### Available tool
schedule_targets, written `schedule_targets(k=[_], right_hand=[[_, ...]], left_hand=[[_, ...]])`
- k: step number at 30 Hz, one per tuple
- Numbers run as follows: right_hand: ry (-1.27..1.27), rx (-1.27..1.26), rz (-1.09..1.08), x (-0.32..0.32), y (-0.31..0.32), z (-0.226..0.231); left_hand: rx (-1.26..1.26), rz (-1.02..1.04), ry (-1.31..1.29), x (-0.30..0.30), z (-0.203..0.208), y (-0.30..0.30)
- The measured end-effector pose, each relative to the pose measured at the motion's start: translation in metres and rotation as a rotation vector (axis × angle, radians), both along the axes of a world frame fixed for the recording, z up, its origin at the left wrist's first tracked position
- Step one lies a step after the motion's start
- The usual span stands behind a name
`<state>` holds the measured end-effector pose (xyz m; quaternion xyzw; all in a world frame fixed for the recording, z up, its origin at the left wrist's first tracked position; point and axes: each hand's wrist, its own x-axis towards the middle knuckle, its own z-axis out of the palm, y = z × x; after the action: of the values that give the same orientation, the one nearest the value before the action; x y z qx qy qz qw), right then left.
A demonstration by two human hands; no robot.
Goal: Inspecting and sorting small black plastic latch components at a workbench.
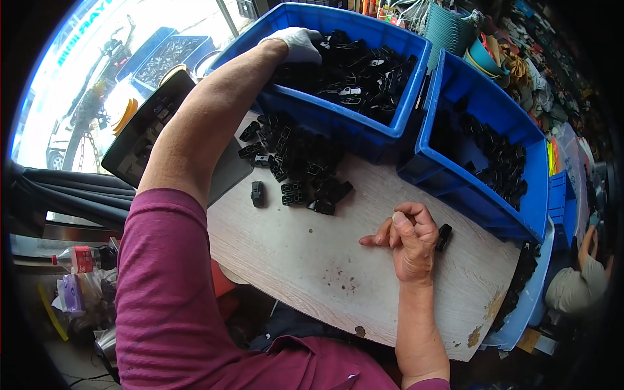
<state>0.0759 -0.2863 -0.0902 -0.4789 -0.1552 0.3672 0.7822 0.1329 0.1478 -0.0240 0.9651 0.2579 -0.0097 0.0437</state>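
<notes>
My left hand (297,45), in a white glove, reaches into a large blue plastic bin (331,107) filled with small black plastic parts (354,71). Its fingers are hidden down among the parts. My right hand (413,242) is bare and hovers palm up over the pale wooden tabletop (286,240). Its fingers are loosely bent and apart, with nothing seen in them. One black part (444,238) lies just right of that hand. A heap of black plastic housings (286,146) sits on the table before the bin, with a single black housing (258,194) lying apart at its left.
A second blue bin (448,162), holding more black parts, stands at the right. Behind my left arm leans a dark-screened tablet (148,127). Stacked green baskets (445,29) stand at the back. Another person (575,286) sits at the far right.
</notes>
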Motion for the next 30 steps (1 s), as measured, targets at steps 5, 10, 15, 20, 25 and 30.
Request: schedule_targets(k=[5,10,15,20,25,30], right_hand=[[0.001,0.017,0.006,0.001,0.0,-0.001],[-0.006,0.015,0.006,-0.001,0.002,0.001],[-0.033,0.008,-0.007,0.0,0.001,-0.001],[-0.011,0.003,-0.002,0.0,0.001,0.001],[-0.004,0.007,-0.002,-0.001,0.002,0.0],[-0.014,-0.008,-0.009,0.002,0.0,-0.002]], left_hand=[[-0.02,-0.027,0.074,0.004,0.006,-0.011],[0.035,0.043,0.062,0.002,0.001,-0.005],[0.07,0.004,0.068,0.007,0.011,-0.016],[0.096,0.04,0.124,0.009,0.006,-0.019],[0.049,0.013,0.124,0.008,0.003,-0.006],[0.045,0.06,0.087,0.008,0.012,-0.021]])
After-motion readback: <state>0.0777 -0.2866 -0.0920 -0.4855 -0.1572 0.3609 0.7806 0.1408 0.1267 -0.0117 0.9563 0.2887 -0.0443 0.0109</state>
